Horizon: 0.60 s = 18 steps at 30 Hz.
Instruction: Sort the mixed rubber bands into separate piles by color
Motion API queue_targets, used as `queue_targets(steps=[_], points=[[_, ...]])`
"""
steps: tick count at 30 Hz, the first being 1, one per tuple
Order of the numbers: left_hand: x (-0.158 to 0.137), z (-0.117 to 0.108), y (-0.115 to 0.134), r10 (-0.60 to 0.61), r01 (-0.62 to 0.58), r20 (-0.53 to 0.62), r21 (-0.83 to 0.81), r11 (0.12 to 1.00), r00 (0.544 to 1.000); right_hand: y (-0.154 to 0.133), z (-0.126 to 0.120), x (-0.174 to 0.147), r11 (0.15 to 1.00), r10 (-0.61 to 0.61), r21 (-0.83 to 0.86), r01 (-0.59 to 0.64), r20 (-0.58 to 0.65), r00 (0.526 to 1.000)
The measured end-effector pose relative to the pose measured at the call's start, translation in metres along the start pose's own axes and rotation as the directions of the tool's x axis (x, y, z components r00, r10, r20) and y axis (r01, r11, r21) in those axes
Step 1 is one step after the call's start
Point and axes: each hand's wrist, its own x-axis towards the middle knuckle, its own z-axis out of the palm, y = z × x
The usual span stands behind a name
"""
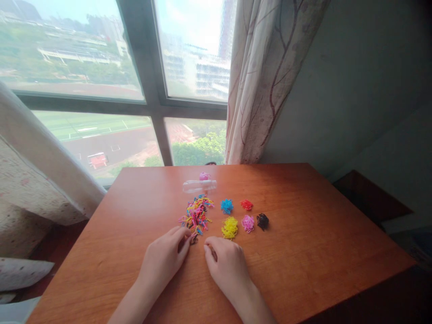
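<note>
A mixed pile of small coloured loops (196, 213), which look like rubber bands, lies in the middle of the table. At its near left edge is my left hand (168, 247), thumb and fingertips drawn together; whatever they pinch is hidden. Dark loops (193, 240) lie right beside its thumb. My right hand (226, 258) rests just right of the pile with its fingers curled in, and I cannot make out anything in them. Sorted by colour, separate heaps stand to the right: blue (227, 206), yellow (230, 227), red (246, 204), pink (247, 223) and black (262, 221).
Behind the pile lies a clear plastic wrapper or tube (200, 186), with a pinkish-purple object (204, 176) behind it. The brown wooden table (303, 252) reaches to the window (155, 103). Curtains (259, 81) hang at both sides.
</note>
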Motion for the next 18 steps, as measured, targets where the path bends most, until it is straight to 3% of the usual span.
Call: queue_targets(steps=[11,18], points=[[-0.006,0.002,-0.0056,0.087,-0.093,-0.059,-0.101,0.991,0.994,-0.0033,-0.002,0.0034,0.999,0.0,0.043,0.0,-0.006,1.0],[-0.0061,0.0013,-0.0064,0.068,-0.074,-0.065,-0.102,0.992,0.996,-0.009,0.0012,0.0089,1.0,-0.001,0.019,0.0,0.042,0.999]])
